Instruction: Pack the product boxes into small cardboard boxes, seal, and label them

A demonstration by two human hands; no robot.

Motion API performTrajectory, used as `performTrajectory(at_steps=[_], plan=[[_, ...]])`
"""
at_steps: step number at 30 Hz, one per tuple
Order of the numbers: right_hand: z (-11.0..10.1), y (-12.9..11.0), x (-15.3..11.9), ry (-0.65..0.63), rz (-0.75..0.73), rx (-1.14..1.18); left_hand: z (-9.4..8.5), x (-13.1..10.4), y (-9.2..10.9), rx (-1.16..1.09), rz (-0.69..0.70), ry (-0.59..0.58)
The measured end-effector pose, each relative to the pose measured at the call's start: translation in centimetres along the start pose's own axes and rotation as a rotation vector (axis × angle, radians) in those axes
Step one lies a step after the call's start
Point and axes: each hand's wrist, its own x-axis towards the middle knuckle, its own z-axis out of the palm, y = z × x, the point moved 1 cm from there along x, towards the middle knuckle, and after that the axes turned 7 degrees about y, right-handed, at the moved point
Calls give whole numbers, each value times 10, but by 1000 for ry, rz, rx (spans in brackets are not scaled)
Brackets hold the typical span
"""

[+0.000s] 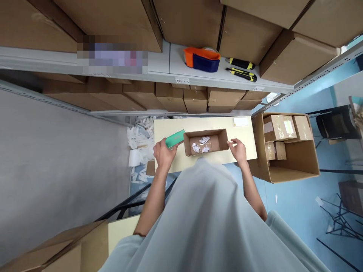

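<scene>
3 white wads (204, 140) in 1 open box (219, 134); 1 green box (175, 139) in the left grip

Nearest, 2 hands reach over the table (181, 164). The left hand (165, 154), by the table's left edge, is clamped on the green box, whose right end meets the open box. The right hand (237, 150) has its fingers at the open box's right wall; I cannot tell whether they pinch it. The open box sits mid-table, toward the near edge, with the 3 wads spread on its bottom.

1 white card (241, 121) lies at the far right corner. Past the right edge, 1 large carton (295, 168) contains at least 4 smaller boxes (303, 127). Beyond the far edge, a shelf (177, 56) carries 1 orange-and-blue holder (205, 62) and 2 cutters (242, 63).
</scene>
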Motion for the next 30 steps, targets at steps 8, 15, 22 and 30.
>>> performTrajectory(at_steps=[8, 15, 22, 30], plan=[[-22, -9, -39, 102, 74, 80, 28, 46, -37, 150, 8, -252], [-17, -21, -54, 79, 94, 126, -9, 55, -31, 34, 7, -132], [-38, -78, -53, 99, -300, 180, -86, 40, 45, -195, 343, 99], [-65, -89, -21, -106, -752, -246, -80, -26, 114, -112, 687, -193]])
